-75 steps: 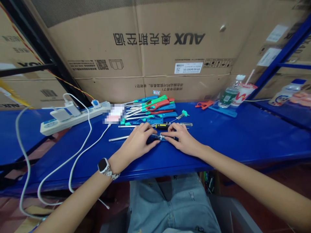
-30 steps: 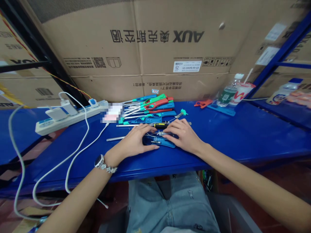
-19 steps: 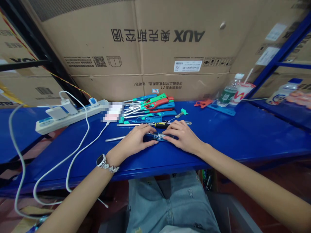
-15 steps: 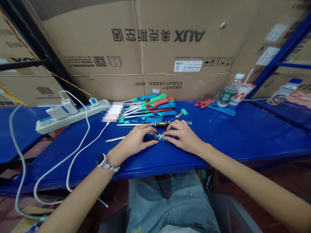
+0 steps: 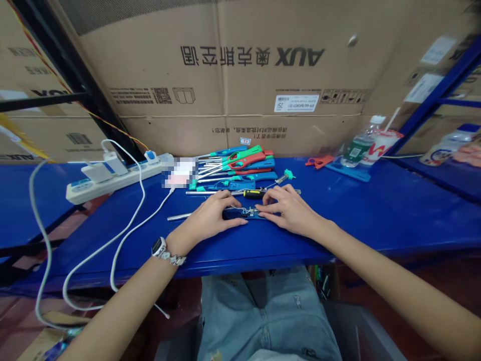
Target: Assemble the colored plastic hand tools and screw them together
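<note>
A blue long-necked gas lighter [image 5: 246,213] lies on the blue table in front of me, its handle opened and small inner parts and thin wire showing. Its metal tube points left from under my left hand [image 5: 210,216], whose fingers and thumb grip the handle. The fingertips of my right hand [image 5: 292,212] are pinched at the right part of the same handle, over the inner parts. What exactly they pinch is too small to tell. Just beyond the hands lies a screwdriver [image 5: 254,194] with a black and yellow handle.
Several blue, green and red gas lighters [image 5: 244,163] are piled behind the screwdriver, beside a turquoise piece [image 5: 288,174]. A white power strip [image 5: 80,192] with cables is at left. A bottle [image 5: 353,150], cup [image 5: 379,148] and orange clip [image 5: 319,161] stand at right against cardboard [image 5: 158,133].
The whole view has shifted a little, so the table things appear slightly farther right. Both hands stay at the lighter, with the right fingers moved only slightly.
</note>
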Demonstrator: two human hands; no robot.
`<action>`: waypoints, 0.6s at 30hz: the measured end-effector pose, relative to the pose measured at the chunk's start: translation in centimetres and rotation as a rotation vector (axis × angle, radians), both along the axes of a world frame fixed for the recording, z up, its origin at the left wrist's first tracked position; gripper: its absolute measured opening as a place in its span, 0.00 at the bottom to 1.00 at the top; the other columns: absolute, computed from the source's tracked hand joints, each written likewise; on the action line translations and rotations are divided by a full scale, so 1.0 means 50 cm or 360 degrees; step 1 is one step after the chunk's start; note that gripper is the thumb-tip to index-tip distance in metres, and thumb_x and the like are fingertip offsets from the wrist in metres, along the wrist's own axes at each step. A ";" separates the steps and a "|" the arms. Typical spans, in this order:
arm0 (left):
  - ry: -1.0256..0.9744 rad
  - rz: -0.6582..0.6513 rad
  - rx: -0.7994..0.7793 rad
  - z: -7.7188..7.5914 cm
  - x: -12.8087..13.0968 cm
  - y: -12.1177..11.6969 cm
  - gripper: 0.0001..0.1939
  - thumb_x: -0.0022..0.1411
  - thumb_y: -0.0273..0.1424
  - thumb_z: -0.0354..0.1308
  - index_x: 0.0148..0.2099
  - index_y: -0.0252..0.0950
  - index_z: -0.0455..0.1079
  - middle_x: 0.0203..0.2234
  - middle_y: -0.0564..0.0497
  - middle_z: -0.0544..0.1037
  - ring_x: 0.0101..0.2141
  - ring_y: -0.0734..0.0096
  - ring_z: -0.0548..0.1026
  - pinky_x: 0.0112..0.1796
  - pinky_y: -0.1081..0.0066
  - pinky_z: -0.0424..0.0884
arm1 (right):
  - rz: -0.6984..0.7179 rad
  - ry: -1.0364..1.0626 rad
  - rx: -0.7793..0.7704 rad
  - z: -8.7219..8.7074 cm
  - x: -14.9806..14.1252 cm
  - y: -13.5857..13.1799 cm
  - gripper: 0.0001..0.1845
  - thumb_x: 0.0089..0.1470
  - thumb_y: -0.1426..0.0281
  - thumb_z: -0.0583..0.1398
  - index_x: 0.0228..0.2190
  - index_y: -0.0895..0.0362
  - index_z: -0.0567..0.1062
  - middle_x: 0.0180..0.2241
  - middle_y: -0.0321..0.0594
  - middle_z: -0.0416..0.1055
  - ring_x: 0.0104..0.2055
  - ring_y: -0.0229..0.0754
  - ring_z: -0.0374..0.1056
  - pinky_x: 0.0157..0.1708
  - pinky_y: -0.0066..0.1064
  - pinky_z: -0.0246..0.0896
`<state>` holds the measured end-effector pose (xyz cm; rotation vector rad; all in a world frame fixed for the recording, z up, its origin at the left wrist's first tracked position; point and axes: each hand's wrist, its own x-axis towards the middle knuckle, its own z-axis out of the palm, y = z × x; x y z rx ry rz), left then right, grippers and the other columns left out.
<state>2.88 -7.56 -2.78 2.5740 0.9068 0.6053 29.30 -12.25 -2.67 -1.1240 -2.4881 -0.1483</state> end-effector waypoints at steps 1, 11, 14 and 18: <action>-0.0004 0.0009 -0.0011 -0.001 -0.001 0.001 0.21 0.63 0.47 0.67 0.49 0.37 0.76 0.45 0.46 0.75 0.45 0.57 0.75 0.49 0.54 0.73 | 0.0005 -0.0020 0.0000 0.002 0.000 0.001 0.11 0.66 0.64 0.61 0.45 0.51 0.83 0.40 0.42 0.74 0.42 0.45 0.67 0.42 0.39 0.49; -0.0005 -0.0138 0.0067 0.000 -0.007 0.025 0.14 0.73 0.37 0.55 0.52 0.36 0.77 0.43 0.45 0.74 0.43 0.61 0.76 0.49 0.57 0.74 | 0.0011 -0.0129 0.0013 0.010 0.001 0.010 0.13 0.69 0.65 0.59 0.47 0.52 0.82 0.40 0.42 0.75 0.44 0.45 0.68 0.44 0.38 0.46; 0.0058 -0.0289 0.0155 0.002 -0.010 0.042 0.13 0.75 0.30 0.52 0.51 0.35 0.77 0.43 0.45 0.75 0.42 0.64 0.77 0.46 0.61 0.75 | 0.0016 -0.0142 0.0013 0.010 0.003 0.011 0.13 0.68 0.64 0.59 0.47 0.52 0.82 0.40 0.42 0.75 0.44 0.45 0.68 0.44 0.38 0.46; 0.0259 -0.0361 0.0572 0.005 -0.012 0.044 0.16 0.76 0.30 0.48 0.49 0.33 0.78 0.41 0.43 0.77 0.40 0.62 0.76 0.43 0.60 0.75 | 0.0005 -0.0201 0.0065 0.011 0.005 0.012 0.13 0.69 0.65 0.59 0.47 0.51 0.82 0.40 0.42 0.75 0.43 0.45 0.66 0.44 0.38 0.44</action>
